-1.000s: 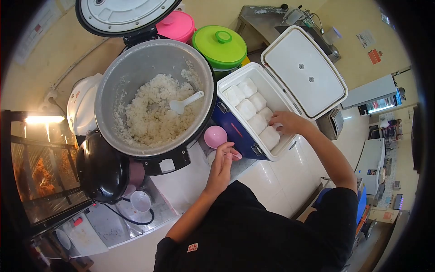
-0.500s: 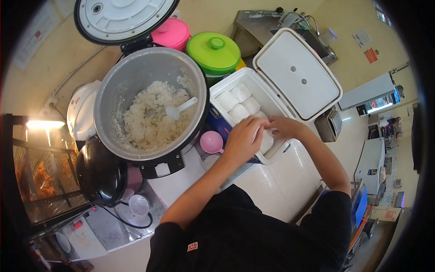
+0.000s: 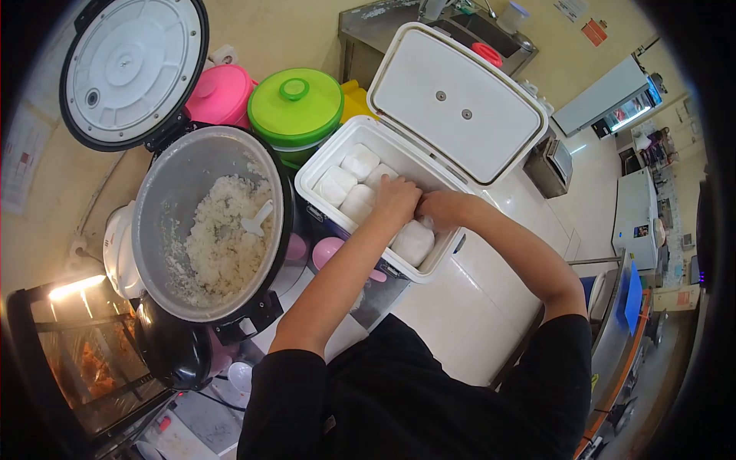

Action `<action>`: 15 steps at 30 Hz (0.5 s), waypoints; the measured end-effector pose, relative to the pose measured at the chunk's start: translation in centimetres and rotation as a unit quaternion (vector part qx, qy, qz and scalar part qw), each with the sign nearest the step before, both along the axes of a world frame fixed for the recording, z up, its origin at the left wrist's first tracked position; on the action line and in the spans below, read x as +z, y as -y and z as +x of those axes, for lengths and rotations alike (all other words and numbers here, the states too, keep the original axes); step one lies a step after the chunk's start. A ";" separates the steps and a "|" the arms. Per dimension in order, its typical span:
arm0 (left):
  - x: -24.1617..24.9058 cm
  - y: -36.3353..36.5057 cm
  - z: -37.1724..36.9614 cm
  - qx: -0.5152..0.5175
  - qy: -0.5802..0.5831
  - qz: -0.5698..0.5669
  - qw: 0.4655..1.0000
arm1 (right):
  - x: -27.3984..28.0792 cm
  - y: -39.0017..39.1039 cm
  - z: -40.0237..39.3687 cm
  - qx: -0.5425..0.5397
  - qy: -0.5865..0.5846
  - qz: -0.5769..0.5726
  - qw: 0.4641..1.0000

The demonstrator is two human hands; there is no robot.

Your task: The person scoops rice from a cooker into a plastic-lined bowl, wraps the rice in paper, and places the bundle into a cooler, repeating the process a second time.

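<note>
Both hands reach into an open white cooler box point(image 3: 442, 270) that holds several round white wrapped bundles point(image 3: 335, 185). My left hand point(image 3: 397, 201) lies over the bundles near the middle, its fingers curled down among them. Right beside it, my right hand point(image 3: 443, 208) is bent down into the box, touching or close to a bundle point(image 3: 413, 243) near the front end. The fingertips of both hands are partly hidden, so what they grip does not show clearly. The cooler's lid point(image 3: 460, 100) stands open behind the box.
Left of the box is a large open cooker point(image 3: 146, 253) with rice point(image 3: 222, 238) and a white paddle point(image 3: 257, 218). Green point(image 3: 295, 103) and pink point(image 3: 218, 92) lidded containers stand behind. A pink cup point(image 3: 328, 251) is beside the cooler, and a lit food warmer point(image 3: 84, 337) at far left.
The camera view has shifted, so the cooker and cooler appear further left. Inside the box, my hands have moved apart from the frontmost bundle, which shows more now.
</note>
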State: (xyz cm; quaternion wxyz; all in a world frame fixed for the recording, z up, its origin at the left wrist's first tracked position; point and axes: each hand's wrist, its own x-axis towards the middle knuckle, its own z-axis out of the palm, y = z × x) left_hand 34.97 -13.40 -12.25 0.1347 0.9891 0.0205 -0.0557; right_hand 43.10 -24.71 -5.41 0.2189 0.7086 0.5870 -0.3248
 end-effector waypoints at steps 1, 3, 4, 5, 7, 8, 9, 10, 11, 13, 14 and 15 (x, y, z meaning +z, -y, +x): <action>0.1 0.0 -0.1 0.011 0.000 -0.003 1.000 | -1.1 0.0 0.6 0.011 0.004 -0.001 1.000; 0.3 -0.2 -0.3 0.032 0.002 -0.010 0.999 | -3.0 -0.1 1.3 0.034 0.014 -0.003 0.999; 0.1 -0.1 -0.3 0.038 -0.002 -0.013 0.999 | -2.9 0.0 1.1 0.021 0.014 -0.016 1.000; 0.1 -0.1 -0.3 0.045 -0.005 -0.017 0.999 | -2.5 -0.2 1.0 0.010 0.014 -0.029 0.999; 0.3 -0.6 -0.2 0.053 -0.005 -0.018 0.998 | -2.0 -0.5 1.1 0.011 0.012 -0.021 1.000; 0.3 -0.7 -0.3 0.052 -0.005 -0.016 0.998 | -2.6 -0.1 1.4 0.022 0.007 -0.001 1.000; 0.2 -0.7 -0.4 0.050 -0.007 -0.015 0.999 | -3.1 0.1 1.5 0.031 0.000 0.018 0.999; 0.3 -0.7 -0.4 0.044 -0.021 -0.026 0.998 | -3.8 0.2 1.4 0.018 -0.001 0.013 1.000; 0.5 -0.9 -0.3 0.036 -0.036 -0.035 0.998 | -4.4 0.1 1.3 0.002 -0.002 0.010 1.000; 1.2 -1.1 -0.6 0.040 -0.020 -0.075 0.996 | -3.9 -0.4 1.3 -0.017 -0.007 0.017 1.000; 1.5 -1.2 -1.1 0.050 0.007 -0.109 0.993 | -3.4 -0.4 1.4 -0.021 -0.015 0.023 0.999; 1.6 -1.2 -1.9 0.064 0.032 -0.145 0.987 | -2.8 -0.4 1.2 -0.022 -0.025 0.027 0.999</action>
